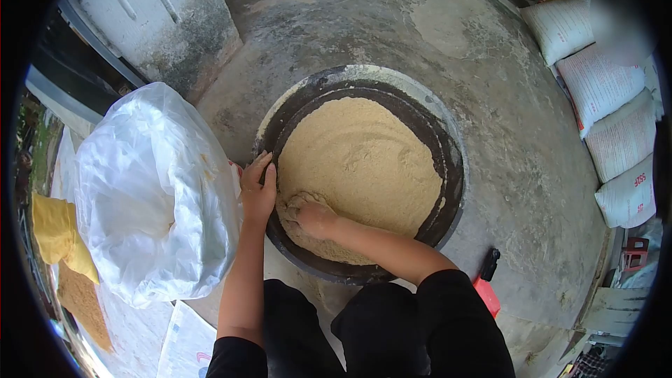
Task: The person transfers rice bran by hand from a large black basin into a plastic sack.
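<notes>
The round black tub (455, 150) sits on the rough concrete floor (518, 189), with open floor beyond its far rim and to its right. Close on its left stands a sack lined with crinkled translucent plastic (210, 217); a red, black-handled object (486, 292) lies near the right side. Filled sacks (602, 87) line the far right edge. The left hand (259, 180) rests on the tub's rim, thumb apart from the fingers. The right hand (311, 215) is sunk in fine, tan, powdery meal (364, 161), its fingers partly buried, so their closure cannot be told.
</notes>
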Demonstrator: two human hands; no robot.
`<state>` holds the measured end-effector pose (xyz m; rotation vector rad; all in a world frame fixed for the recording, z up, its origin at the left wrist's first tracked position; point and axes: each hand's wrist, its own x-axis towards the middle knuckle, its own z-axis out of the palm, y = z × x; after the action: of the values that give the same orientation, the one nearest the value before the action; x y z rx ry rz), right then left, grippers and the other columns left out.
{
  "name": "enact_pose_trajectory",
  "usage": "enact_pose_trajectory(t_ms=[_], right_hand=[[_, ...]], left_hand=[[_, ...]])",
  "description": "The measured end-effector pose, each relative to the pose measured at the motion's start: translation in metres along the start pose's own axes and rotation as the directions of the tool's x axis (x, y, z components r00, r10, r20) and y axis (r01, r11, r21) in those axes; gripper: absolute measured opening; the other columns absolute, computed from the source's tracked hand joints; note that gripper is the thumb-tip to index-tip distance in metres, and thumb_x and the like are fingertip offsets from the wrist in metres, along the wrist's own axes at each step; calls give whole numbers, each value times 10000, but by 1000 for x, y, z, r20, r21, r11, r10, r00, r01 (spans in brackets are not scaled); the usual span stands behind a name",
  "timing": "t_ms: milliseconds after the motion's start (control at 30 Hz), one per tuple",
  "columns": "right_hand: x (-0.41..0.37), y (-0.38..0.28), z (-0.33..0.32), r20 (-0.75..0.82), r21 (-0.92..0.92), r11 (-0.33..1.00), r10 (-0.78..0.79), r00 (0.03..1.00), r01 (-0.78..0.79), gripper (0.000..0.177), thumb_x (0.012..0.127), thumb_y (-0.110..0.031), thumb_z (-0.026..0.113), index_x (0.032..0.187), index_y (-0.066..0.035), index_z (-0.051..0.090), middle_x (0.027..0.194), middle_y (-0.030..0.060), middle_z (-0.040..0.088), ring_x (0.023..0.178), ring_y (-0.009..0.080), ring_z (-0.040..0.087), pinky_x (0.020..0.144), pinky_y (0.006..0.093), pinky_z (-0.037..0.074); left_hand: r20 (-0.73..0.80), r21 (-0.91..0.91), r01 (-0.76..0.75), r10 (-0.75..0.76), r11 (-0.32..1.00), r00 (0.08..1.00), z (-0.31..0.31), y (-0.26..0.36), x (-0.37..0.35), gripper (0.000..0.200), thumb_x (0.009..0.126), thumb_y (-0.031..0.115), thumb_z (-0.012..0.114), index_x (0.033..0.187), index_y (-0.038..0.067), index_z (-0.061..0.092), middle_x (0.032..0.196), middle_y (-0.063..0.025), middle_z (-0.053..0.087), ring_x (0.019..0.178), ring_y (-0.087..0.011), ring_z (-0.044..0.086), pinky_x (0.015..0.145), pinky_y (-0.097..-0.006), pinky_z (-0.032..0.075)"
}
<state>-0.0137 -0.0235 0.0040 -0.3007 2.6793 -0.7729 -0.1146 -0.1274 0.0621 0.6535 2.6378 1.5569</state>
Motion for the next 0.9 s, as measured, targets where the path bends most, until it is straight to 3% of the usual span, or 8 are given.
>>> enact_pose_trajectory(t_ms=[133,200,367,467,533,667,733,900], right_hand=[[-54,22,32,-364,-106,950,-312,877,294,233,769,-203,515,868,-17,613,849,189,590,864,358,563,771,430,428],[-77,36,40,163,21,997,-77,984,75,253,767,-192,514,968,-65,599,1008,168,555,954,341,532,817,450,386],[-131,43,-46,524,-239,965,36,851,106,339,766,-160,516,1084,-47,542,1290,173,359,1032,336,497,875,409,399],[-157,78,-56,299,-400,895,-77,951,198,382,786,-211,518,1138,-60,514,1312,159,343,1179,344,368,945,422,340],[-166,84,-82,277,-451,891,199,940,-56,425,816,-281,501,1187,-76,479,1311,148,348,1249,359,252,993,437,279],[-180,113,-97,27,-296,889,374,927,-350,454,843,-322,472,1223,-78,435,1314,151,340,1229,338,293,978,436,303],[-181,128,-93,-185,-188,791,554,811,-583,435,851,-317,466,1199,-56,450,1285,169,372,1206,322,332,965,423,325],[-167,147,-77,-370,35,784,586,721,-620,422,848,-261,482,1199,-32,441,1204,208,453,1127,339,420,946,392,350]], left_hand=[[-11,117,-74,76,990,997,2,-5,-1,274,827,189,514,1035,29,593,1129,-143,557,1057,-305,500,957,-397,328],[-34,155,-94,100,983,994,2,-5,-1,281,821,193,515,1037,31,593,1133,-145,554,1060,-305,499,953,-397,332],[-67,151,-130,141,980,988,4,-6,-2,271,818,184,512,1020,28,601,1117,-148,563,1046,-310,509,954,-400,334],[-77,179,-144,160,973,984,4,-5,-1,258,817,178,509,1000,24,606,1108,-153,567,1038,-312,514,954,-402,334],[-78,184,-145,162,972,984,6,-4,-3,248,809,175,514,982,25,611,1102,-158,568,1036,-311,515,952,-407,334],[-41,220,-161,174,962,984,12,-6,-5,262,798,165,517,994,12,600,1093,-164,570,1053,-316,507,963,-419,323],[75,469,-229,220,853,973,21,2,-8,293,791,157,516,1027,-8,573,1114,-180,551,1098,-320,477,977,-430,308],[223,412,-141,51,900,973,72,25,-25,375,812,181,501,1131,-14,499,1245,-231,417,1199,-350,354,1005,-431,271]])
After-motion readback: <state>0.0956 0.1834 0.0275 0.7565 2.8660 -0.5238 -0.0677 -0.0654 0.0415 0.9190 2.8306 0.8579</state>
